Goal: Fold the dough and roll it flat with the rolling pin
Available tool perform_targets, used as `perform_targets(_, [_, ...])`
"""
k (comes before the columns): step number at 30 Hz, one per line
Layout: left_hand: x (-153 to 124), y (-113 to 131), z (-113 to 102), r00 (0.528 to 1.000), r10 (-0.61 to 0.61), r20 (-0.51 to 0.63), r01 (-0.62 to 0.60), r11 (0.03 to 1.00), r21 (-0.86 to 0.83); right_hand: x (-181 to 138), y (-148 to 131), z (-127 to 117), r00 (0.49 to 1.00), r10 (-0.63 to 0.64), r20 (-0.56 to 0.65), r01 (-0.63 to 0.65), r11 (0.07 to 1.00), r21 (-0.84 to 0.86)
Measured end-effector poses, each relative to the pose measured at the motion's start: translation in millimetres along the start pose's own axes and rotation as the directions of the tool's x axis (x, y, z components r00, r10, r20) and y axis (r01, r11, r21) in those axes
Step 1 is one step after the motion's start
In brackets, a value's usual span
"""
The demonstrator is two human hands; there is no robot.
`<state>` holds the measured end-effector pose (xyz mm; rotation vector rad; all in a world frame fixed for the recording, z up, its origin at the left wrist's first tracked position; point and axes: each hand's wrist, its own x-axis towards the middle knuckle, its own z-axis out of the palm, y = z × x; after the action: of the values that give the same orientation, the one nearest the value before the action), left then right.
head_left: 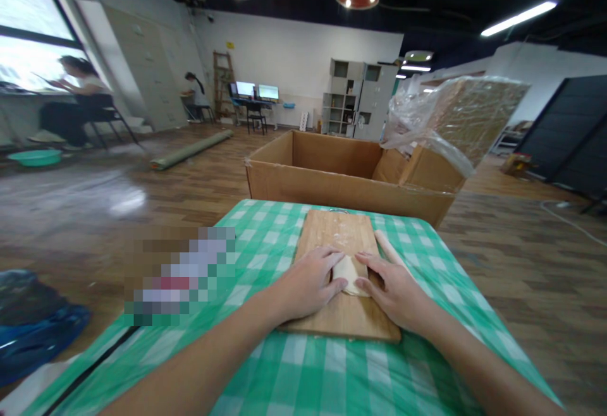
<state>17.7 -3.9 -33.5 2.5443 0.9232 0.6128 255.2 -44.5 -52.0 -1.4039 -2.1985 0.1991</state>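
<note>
teal basin (35, 159) | rolled mat (192, 150) | 2 monitors (268, 92) | open cardboard box (332, 180)

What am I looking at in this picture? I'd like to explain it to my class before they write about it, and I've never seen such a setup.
There is no machine here: a person works bare-handed, and the single picture comes from a camera worn on their head, looking forward and down. The left hand and right hand touch opposite sides of a pale piece of dough; whether they grip it is hard to tell. It lies on a wooden cutting board, on a green-and-white checked tablecloth. A rolling pin lies by the board's right side. A pixelated patch hides something at left.
</note>
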Motion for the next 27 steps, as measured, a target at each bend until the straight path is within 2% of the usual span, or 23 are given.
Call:
perform_targets(4, [-3.4,3.4,-2.0,0.999,-0.011,-0.036,0.013,0.998,0.061,0.9,-2.8,-2.5,0.998,-0.038,-0.055,0.032,0.994,-0.1])
perform_targets(8, [-6.1,8.5,4.0,0.999,0.019,-0.041,-0.015,0.995,0.097,-0.1,-10.1,-4.3,0.989,-0.144,0.014,0.144,0.976,-0.162])
perform_targets(15, [-2.3,4.6,17.9,0.997,0.05,0.051,-0.055,0.993,0.108,-4.2,-16.6,-1.8,0.995,-0.094,0.033,0.099,0.981,-0.168])
perform_targets(20, [-2.5,0.9,23.0,0.993,0.112,0.048,-0.119,0.978,0.172,-3.7,-19.7,-2.1,0.996,-0.072,0.058,0.081,0.983,-0.167])
perform_targets(27, [-1.3,8.7,16.6,0.996,0.087,0.019,-0.089,0.982,0.169,-1.8,-19.0,0.8,0.991,-0.096,0.098,0.113,0.976,-0.184])
